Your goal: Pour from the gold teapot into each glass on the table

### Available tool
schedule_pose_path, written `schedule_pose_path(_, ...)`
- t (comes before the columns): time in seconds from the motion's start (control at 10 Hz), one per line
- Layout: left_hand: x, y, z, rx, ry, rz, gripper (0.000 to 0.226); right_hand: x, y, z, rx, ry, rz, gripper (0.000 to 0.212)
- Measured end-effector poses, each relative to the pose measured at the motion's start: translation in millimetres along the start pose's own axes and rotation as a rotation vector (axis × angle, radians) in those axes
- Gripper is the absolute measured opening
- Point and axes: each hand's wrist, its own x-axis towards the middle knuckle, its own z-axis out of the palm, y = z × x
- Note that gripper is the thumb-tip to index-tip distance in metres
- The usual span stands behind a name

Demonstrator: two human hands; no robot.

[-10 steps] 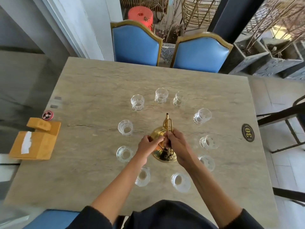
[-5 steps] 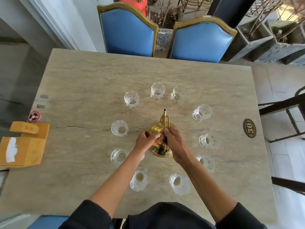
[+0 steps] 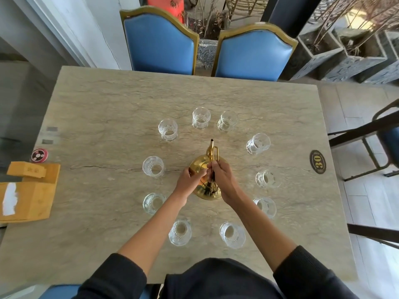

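A gold teapot (image 3: 201,165) stands at the centre of the stone table (image 3: 108,104), its spout pointing away from me. My right hand (image 3: 223,180) is closed around its upright handle. My left hand (image 3: 191,180) rests on the lid side of the pot, fingers pinched at the top. Several clear patterned glasses stand upright in a ring around the pot, among them the far glass (image 3: 201,118), the left glass (image 3: 153,166), the right glass (image 3: 258,143) and the near glass (image 3: 232,234). I cannot tell whether any holds liquid.
A wooden tissue box (image 3: 28,190) and a small round red button (image 3: 38,155) sit at the left table edge. A black oval number plate (image 3: 317,161) lies at the right. Two blue chairs (image 3: 159,44) stand behind the far edge, another chair frame to the right.
The head camera has tilted, shifting the scene in the frame. Both hands stay on the teapot, which remains standing at the centre.
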Motion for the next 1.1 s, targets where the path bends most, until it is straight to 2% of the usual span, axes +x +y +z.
schedule_pose_path(0.3,-48.8,-10.2,-0.7,0.13,0.043,0.109,0.018,-11.0,-10.8,2.7,-0.218,-0.002,-0.027,0.031)
schedule_pose_path(0.4,-66.2,-19.6,-5.0,0.207,0.038,0.156,0.014,-15.3,-6.0,0.6,-0.277,0.012,-0.015,0.041)
schedule_pose_path(0.5,-78.2,-33.3,-14.1,0.281,0.033,0.174,0.069,-30.0,-5.2,-9.6,-0.281,0.064,-0.066,0.047)
schedule_pose_path(0.6,-86.0,-47.7,-23.8,0.289,0.052,0.207,0.075,-48.8,1.7,-25.4,-0.238,0.187,-0.097,0.04)
schedule_pose_path(0.8,-106.1,-68.4,-27.2,0.389,0.066,0.247,0.067,-78.5,42.8,-55.6,-0.465,0.223,-0.031,0.025)
schedule_pose_path(1.0,-133.7,-48.3,-23.1,0.615,0.081,0.33,0.076,-104.9,37.9,-78.4,-0.88,0.154,-0.159,0.043)
schedule_pose_path(1.1,-152.1,-14.1,-25.0,0.674,0.142,0.325,0.08,-112.2,6.9,-96.0,-0.955,0.147,-0.232,0.052)
